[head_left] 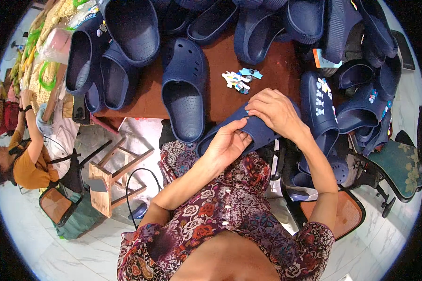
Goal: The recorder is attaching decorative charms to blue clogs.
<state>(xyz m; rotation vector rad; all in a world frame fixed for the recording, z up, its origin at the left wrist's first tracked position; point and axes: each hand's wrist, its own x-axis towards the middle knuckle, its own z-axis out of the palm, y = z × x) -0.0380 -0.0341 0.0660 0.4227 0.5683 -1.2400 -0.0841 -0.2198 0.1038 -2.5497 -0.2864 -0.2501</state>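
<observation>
A navy clog (262, 129) lies on its side at the table's front edge, in front of my body. My left hand (227, 143) is closed on it, fingers tucked into its foot opening and thumb on the rim. Over the clog's upper, the fingers of my right hand (275, 113) are bent and pressed together near my left thumb. A tiny pale bit shows at their tips, too small to name. Just beyond lies a small pile of white, blue and yellow shoe charms (239, 80). Another navy clog (185, 91) rests left of my hands, its heel toward me.
Many navy clogs (131, 30) crowd the back and left of the brown table (150, 100). Clogs with white charms (320, 100) stand at the right. A wooden stool (103, 187) and chairs (347, 210) are below. A person in an orange top (33, 164) is at far left.
</observation>
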